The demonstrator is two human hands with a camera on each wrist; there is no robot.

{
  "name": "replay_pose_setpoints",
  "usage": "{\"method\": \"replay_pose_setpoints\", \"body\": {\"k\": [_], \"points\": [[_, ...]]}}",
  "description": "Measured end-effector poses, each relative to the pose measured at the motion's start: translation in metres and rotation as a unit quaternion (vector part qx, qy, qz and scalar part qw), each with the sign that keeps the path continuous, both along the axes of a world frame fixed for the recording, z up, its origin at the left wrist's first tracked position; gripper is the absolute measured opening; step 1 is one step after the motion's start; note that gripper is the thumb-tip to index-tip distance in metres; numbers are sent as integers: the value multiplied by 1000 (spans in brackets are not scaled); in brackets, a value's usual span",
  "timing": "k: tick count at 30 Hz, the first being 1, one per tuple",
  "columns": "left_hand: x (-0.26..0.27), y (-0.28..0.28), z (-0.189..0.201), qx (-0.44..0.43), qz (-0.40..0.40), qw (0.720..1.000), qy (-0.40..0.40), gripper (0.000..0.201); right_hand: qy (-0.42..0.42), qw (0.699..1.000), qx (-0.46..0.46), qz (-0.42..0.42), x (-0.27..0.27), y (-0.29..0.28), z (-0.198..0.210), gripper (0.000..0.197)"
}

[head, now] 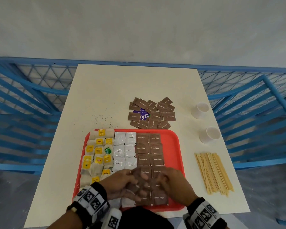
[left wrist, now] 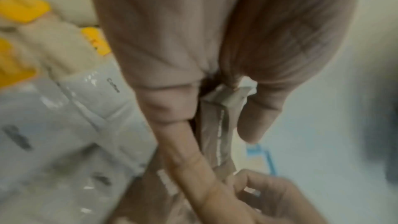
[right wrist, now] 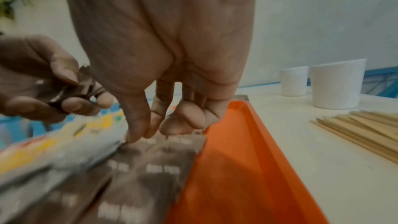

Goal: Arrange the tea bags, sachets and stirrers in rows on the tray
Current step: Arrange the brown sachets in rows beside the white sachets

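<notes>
On the red tray (head: 177,146) lie columns of tea bags (head: 97,151), white coffee sachets (head: 124,149) and brown sugar sachets (head: 149,149). Over the tray's near end my left hand (head: 130,182) grips a small stack of brown sugar sachets (left wrist: 217,134) between thumb and fingers. My right hand (head: 172,184) is just right of it, fingers curled down. Its thumb and forefinger (right wrist: 142,134) pinch the far edge of a brown sachet (right wrist: 172,146) lying in the right brown column. Wooden stirrers (head: 213,172) lie in a bundle on the table, right of the tray.
A loose heap of brown sugar sachets (head: 152,113) lies beyond the tray on a purple card (head: 143,115). Two white cups (head: 201,109) (head: 209,134) stand at the right. Tea crumbs (head: 102,117) dot the table. Blue railings surround the white table.
</notes>
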State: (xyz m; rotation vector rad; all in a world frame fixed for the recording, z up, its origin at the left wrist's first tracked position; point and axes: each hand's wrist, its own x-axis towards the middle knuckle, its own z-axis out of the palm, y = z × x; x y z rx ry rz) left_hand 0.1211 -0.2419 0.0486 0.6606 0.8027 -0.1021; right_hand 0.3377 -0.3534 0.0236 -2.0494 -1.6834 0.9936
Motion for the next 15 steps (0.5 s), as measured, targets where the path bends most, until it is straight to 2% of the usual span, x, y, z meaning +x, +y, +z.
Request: {"method": "replay_pose_setpoints", "body": {"k": [3, 7, 11, 15], "points": [[1, 7, 12, -28, 101, 993, -59, 33, 92, 988, 77, -96, -5, 21, 34, 19], [13, 9, 33, 77, 142, 986, -34, 20, 234, 964, 41, -122, -21, 39, 71, 21], [20, 10, 49, 179, 158, 971, 18, 11, 285, 947, 43, -140, -25, 44, 72, 9], [15, 15, 54, 200, 117, 972, 25, 20, 298, 945, 46, -128, -17, 44, 75, 12]]}}
